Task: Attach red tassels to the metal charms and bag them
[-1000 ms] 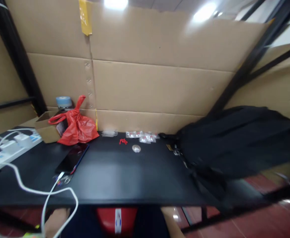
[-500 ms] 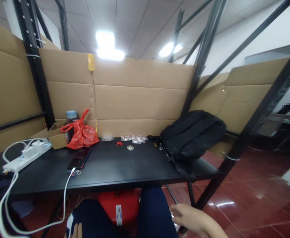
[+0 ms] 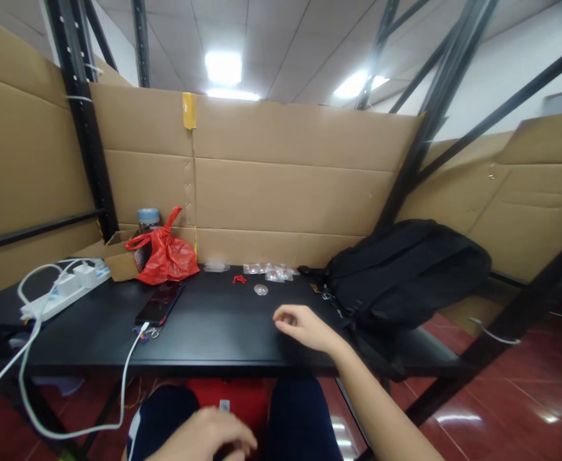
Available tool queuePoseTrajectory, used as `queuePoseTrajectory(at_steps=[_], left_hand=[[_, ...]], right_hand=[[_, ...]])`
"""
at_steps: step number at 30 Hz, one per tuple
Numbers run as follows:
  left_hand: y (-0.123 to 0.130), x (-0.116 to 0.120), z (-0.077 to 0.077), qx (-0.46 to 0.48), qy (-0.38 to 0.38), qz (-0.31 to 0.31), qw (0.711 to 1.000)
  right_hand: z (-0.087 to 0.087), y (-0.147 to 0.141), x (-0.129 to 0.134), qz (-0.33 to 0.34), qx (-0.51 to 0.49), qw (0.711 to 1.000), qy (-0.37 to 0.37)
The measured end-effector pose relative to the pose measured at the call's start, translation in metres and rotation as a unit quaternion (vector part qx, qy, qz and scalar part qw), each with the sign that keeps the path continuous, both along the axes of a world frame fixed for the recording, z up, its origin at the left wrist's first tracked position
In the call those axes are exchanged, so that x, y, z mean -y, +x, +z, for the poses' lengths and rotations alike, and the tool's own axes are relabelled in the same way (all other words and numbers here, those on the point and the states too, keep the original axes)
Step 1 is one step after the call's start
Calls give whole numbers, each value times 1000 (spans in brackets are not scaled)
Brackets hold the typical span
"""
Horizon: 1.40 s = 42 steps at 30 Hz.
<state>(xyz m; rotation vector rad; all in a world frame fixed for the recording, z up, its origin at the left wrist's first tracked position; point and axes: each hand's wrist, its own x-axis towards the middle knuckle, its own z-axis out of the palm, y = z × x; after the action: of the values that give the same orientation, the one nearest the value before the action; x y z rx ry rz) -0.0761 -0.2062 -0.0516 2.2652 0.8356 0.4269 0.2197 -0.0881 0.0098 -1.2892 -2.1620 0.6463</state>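
Observation:
My right hand [image 3: 304,326] is over the front part of the black table [image 3: 214,333], its fingers loosely curled with a gap at the thumb. Nothing shows in it. My left hand [image 3: 208,433] is in front of the table edge, above my lap, fingers half bent and apart, with no object visible in them. A small round clear disc-like piece [image 3: 260,290] lies beyond my right hand. Left of it is a little cluster of red pieces [image 3: 239,279]. Small clear plastic packets [image 3: 279,273] and a flat clear plastic item [image 3: 216,266] lie along the back.
A black backpack [image 3: 408,275] fills the table's right side. At left are a phone [image 3: 160,303] on a white cable, a power strip [image 3: 64,291], a red plastic bag [image 3: 168,256], an open carton [image 3: 121,262] and a blue-lidded jar [image 3: 148,218]. Cardboard panels [image 3: 285,192] stand behind.
My right hand has risen from beside my leg to over the table. My left hand has lifted from my left thigh and moved right. The view has shifted slightly left.

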Motion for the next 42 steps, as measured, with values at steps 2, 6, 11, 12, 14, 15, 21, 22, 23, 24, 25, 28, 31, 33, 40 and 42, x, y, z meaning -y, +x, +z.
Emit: queuePoseTrajectory(at_steps=[2, 6, 11, 12, 14, 15, 21, 22, 23, 24, 25, 28, 31, 33, 40, 42], left_hand=[[11, -23, 39, 43, 59, 92, 993], [24, -123, 79, 109, 167, 184, 962], [31, -272, 54, 18, 219, 257, 941], [29, -291, 44, 1, 228, 247, 942], [23, -317, 24, -8, 252, 185, 950], [19, -324, 16, -6, 258, 164, 952], [7, -330, 3, -19, 266, 127, 955], [8, -329, 5, -24, 264, 129, 955], [9, -329, 6, -30, 262, 135, 955], [10, -328, 8, -38, 259, 143, 954], [11, -327, 9, -45, 258, 151, 953], [14, -324, 16, -66, 263, 174, 947], [16, -319, 24, -101, 280, 189, 936], [18, -316, 27, -127, 290, 204, 926], [29, -305, 23, -56, 284, 242, 926], [34, -300, 25, 31, 245, 241, 939]], right_hand=[[-16, 1, -46, -23, -5, 999, 33], [-34, -1, -129, -43, 17, 995, 92], [-47, -2, -186, -50, 0, 990, 133], [-50, 0, -190, -40, -7, 990, 134], [-54, 3, -192, -5, -13, 992, 128], [-55, 5, -190, 16, -9, 992, 121], [-47, 4, -175, 61, 31, 994, 89], [-46, 3, -173, 53, 37, 995, 82], [-45, 1, -172, 41, 39, 995, 76], [-44, 0, -171, 31, 38, 996, 71], [-44, -2, -170, 22, 34, 997, 68], [-46, -2, -169, 1, 8, 998, 57], [-46, 0, -169, -13, -28, 998, 56], [-44, 2, -170, -23, -52, 995, 77], [-40, -8, -163, -45, -152, 982, 106], [-41, -17, -158, -41, -188, 976, 100]])
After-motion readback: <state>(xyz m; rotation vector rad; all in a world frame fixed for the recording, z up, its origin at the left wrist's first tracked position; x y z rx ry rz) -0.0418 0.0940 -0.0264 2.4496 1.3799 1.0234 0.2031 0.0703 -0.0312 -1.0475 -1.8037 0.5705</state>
